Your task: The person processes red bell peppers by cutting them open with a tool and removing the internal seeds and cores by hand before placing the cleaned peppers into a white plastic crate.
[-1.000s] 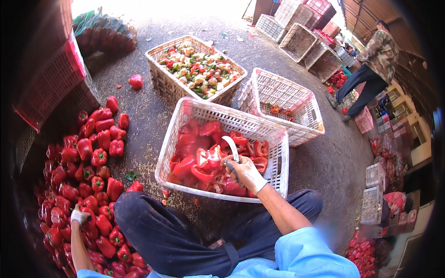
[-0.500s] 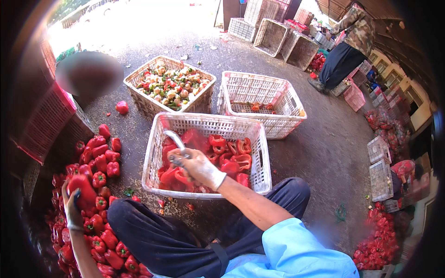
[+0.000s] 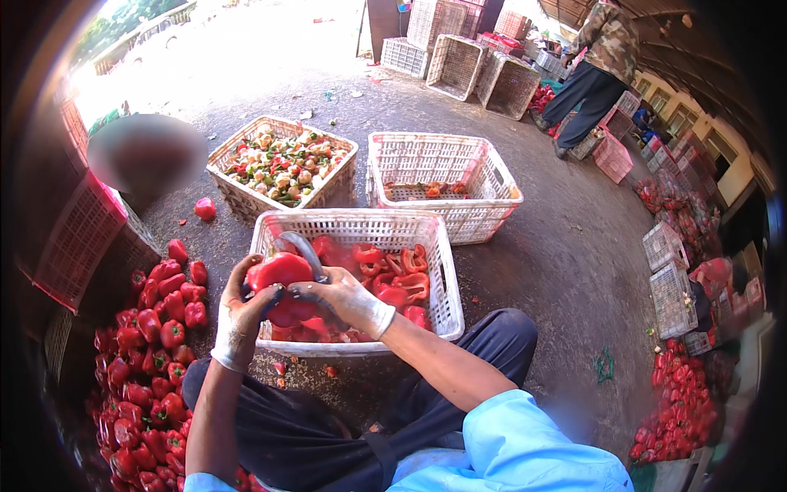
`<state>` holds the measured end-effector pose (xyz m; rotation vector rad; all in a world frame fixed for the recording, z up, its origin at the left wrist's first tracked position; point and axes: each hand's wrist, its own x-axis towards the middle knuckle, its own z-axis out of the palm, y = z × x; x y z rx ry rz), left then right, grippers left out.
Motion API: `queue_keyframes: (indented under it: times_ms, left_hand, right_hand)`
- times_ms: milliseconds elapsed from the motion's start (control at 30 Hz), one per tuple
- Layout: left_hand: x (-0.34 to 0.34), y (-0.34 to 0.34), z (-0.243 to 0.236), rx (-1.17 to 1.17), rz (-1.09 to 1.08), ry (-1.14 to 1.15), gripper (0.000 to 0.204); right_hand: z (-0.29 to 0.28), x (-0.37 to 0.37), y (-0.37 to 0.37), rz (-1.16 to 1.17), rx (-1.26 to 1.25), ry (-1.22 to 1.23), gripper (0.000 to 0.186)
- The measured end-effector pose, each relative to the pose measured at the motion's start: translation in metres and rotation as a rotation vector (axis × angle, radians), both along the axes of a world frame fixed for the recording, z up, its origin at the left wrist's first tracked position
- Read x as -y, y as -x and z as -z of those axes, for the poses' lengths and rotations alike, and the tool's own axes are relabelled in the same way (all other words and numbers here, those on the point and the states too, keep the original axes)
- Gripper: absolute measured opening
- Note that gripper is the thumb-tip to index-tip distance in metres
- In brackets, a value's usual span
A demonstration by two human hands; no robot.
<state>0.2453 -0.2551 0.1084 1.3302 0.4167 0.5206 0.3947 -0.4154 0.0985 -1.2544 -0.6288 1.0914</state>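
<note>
I see the left hand [image 3: 239,316] wrapped firmly round a pepper [image 3: 280,269] over the crate [image 3: 352,220], the right hand [image 3: 352,303] clasping the knife [image 3: 305,248] beside it, and I'd cut shallowly, steering the edge away from the left hand.

Counted at the work position: one left hand [image 3: 238,318], one right hand [image 3: 351,300], one curved knife [image 3: 304,248], one held red pepper [image 3: 281,271]. Crates [image 3: 447,228] in the near group: three, comprising one with cut peppers [image 3: 414,284], one with cores [image 3: 287,170] and one with scraps [image 3: 434,189]. Loose pepper [image 3: 205,209] on the ground [image 3: 549,262]: one. Pepper pile [image 3: 135,410] at left: one; its overlapping contents could not be counted. Person in camouflage jacket [image 3: 608,41]: one.
</note>
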Motion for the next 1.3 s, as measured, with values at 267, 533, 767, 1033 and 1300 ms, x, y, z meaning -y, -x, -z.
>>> queue_keyframes:
  times_ms: [267,533,767,1033,1300]
  left_hand:
    - [0.017,-0.009,0.003,-0.047,0.066,0.030,0.058]
    - [0.017,-0.011,0.039,-0.132,-0.317,-0.542,0.071]
    - [0.029,-0.014,0.036,-0.053,-0.377,-0.734,0.070]
    - [0.010,-0.019,0.041,-0.036,-0.436,-0.257,0.060]
    - [-0.010,-0.019,0.041,0.004,-0.460,-0.070,0.059]
  right_hand:
    - [0.019,0.023,-0.015,0.060,-0.006,0.025,0.040]
    - [0.033,0.027,-0.003,0.286,0.498,0.087,0.038]
    - [0.036,0.015,0.015,0.223,0.791,0.116,0.057]
    - [0.070,0.002,0.022,0.084,1.028,0.552,0.055]
    - [0.082,0.024,-0.016,0.354,0.693,0.160,0.038]
